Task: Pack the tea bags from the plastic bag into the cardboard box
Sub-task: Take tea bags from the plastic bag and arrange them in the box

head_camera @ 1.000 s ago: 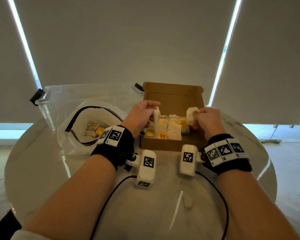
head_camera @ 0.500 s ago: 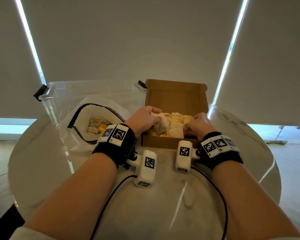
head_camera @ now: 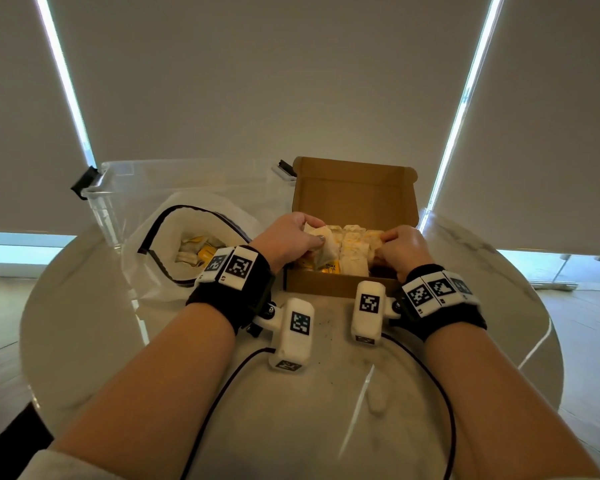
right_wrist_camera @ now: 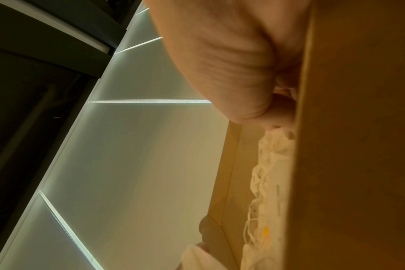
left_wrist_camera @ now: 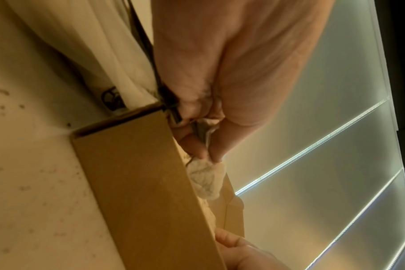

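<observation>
Both hands have dropped from above the cardboard box (head_camera: 340, 289) down into it on the worktop (head_camera: 84, 323); more tea bags wait in the plastic bag (head_camera: 160, 271) alongside. Left hand (head_camera: 286, 239) has a pinch grip on a tea bag (head_camera: 326, 249); right hand (head_camera: 400, 249) is curled onto the packed row, grip unclear. They're light, soft and tearable, so I'd hold them by the edges.
</observation>
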A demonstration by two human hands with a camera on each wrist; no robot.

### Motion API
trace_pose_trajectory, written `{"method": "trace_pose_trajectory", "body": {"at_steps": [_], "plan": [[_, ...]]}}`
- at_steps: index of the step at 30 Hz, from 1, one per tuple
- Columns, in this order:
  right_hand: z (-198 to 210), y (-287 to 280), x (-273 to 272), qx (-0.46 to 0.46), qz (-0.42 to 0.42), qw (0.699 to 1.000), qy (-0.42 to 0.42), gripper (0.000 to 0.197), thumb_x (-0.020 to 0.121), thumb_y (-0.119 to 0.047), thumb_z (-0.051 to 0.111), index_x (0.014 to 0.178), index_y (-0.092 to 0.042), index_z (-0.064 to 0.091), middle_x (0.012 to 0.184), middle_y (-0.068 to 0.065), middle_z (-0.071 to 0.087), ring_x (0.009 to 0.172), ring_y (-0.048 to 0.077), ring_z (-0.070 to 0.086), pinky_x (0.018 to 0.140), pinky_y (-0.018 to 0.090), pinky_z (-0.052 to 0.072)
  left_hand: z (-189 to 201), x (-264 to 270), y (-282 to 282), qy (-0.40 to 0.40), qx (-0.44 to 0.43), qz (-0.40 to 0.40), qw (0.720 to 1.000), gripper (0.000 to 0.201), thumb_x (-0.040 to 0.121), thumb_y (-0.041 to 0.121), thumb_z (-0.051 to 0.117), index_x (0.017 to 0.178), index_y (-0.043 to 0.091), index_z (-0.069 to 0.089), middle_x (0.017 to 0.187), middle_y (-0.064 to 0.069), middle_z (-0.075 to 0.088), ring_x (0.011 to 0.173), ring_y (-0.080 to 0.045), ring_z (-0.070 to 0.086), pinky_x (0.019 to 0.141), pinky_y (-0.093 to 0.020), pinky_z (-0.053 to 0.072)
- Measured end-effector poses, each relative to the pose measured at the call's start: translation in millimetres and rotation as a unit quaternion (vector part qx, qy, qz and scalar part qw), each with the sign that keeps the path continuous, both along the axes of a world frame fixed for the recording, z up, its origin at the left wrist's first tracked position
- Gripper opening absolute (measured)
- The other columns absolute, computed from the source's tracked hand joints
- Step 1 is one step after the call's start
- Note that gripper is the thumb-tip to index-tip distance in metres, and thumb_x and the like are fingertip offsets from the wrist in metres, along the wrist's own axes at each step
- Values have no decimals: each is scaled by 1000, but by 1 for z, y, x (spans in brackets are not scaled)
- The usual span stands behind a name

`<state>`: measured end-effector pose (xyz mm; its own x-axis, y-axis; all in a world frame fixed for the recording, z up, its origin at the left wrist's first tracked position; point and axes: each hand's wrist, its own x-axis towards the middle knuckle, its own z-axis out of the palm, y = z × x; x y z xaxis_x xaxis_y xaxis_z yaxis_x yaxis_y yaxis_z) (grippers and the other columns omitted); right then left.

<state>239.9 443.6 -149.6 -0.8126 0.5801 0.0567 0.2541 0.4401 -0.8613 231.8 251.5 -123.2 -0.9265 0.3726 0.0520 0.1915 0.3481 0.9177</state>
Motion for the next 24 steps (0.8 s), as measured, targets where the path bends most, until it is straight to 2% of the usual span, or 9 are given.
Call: {"method": "trace_pose_trajectory", "body": {"at_steps": [3, 7, 10, 13, 16, 19, 21, 23, 24], "plan": [[-1, 0, 0, -1, -18, 1000, 15, 25, 80, 6, 63, 97, -12, 56, 101, 10, 58, 91, 25, 61, 76, 41, 59, 0, 1, -1, 4, 3, -6, 1000, 36, 89, 11, 61, 123, 15, 52, 106, -2, 57, 81, -8, 57, 78, -24, 54], [0, -2, 1, -1, 1, 1000, 2, 14, 83, 3, 61, 79, -11, 63, 88, 6, 59, 95, 25, 60, 84, 41, 56, 1, 1, -1, 0, 22, -7, 1000, 40, 85, 9, 66, 122, 15, 52, 107, -1, 55, 87, -11, 59, 81, -28, 56], [5, -3, 5, 7, 14, 1000, -2, 11, 83, 2, 61, 83, -6, 68, 87, 4, 60, 96, 23, 59, 89, 38, 53, 0, 2, -3, 2, 35, -8, 999, 42, 82, 7, 69, 120, 16, 52, 112, -3, 55, 93, -15, 60, 85, -34, 55], [18, -9, 18, 62, 5, 994, 88, 18, 86, 0, 55, 86, -14, 66, 98, 1, 59, 97, 15, 54, 87, 29, 47, 1, 3, -4, 15, 59, -4, 998, 46, 79, 6, 71, 119, 18, 51, 113, -6, 58, 95, -17, 62, 84, -34, 56], [35, -25, 36, 35, 102, 981, 161, 12, 89, -12, 60, 98, -19, 63, 93, -8, 59, 87, 10, 56, 76, 23, 48, 3, 4, -4, 46, 75, 2, 996, 50, 79, 10, 73, 122, 21, 50, 108, -3, 58, 91, -16, 61, 78, -28, 55], [42, -41, 49, -9, 228, 967, 115, 15, 88, -21, 63, 103, -17, 65, 85, -2, 64, 63, 7, 55, 55, 18, 47, 4, 6, -3, 66, 108, -21, 992, 49, 78, 11, 74, 119, 23, 51, 106, -5, 60, 90, -19, 62, 78, -30, 55], [41, -45, 48, -38, 235, 964, 116, 10, 90, -14, 61, 99, -13, 65, 81, 2, 64, 61, 8, 54, 53, 18, 47, 5, 8, -1, 73, 122, -43, 989, 36, 84, 14, 68, 116, 23, 53, 100, -3, 62, 82, -12, 61, 73, -24, 54], [40, -46, 46, -89, 231, 960, 130, 11, 93, -9, 54, 97, -13, 63, 87, 5, 64, 70, 13, 56, 58, 22, 46, 9, 11, 1, 36, 164, -60, 984, 19, 97, 19, 50, 115, 20, 54, 88, 4, 64, 70, -6, 56, 65, -20, 48], [41, -47, 46, -125, 242, 953, 136, 14, 95, -8, 51, 97, -14, 63, 93, 6, 65, 77, 17, 57, 61, 24, 44, 10, 11, 1, 10, 181, -66, 981, 22, 100, 21, 42, 117, 17, 55, 82, 7, 64, 66, -5, 53, 64, -21, 44]]}}
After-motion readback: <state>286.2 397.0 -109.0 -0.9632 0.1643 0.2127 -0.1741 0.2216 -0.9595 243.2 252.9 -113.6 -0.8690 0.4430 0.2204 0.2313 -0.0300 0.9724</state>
